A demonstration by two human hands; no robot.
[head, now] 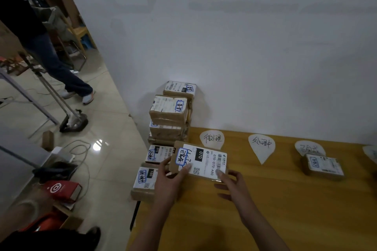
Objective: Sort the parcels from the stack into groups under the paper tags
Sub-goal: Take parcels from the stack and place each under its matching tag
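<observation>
A brown parcel (201, 160) with a white shipping label and a blue-circled handwritten mark is held just above the wooden table (265, 210). My left hand (169, 181) grips its near left corner and my right hand (232, 184) holds its near right edge. Behind it, at the table's left end against the wall, rises the stack of parcels (170, 116). Two more labelled parcels (145, 179) lie at the left edge. Three paper tags lie along the back: the left tag (212, 138), the middle tag (261, 145) and the right tag (309, 147). One parcel (323, 166) sits under the right tag.
The white wall runs right behind the table. On the tiled floor to the left are cables, a red box (63, 188), a small brown box (48, 139) and a stand's foot (74, 122). Another person (51, 51) walks at the far left.
</observation>
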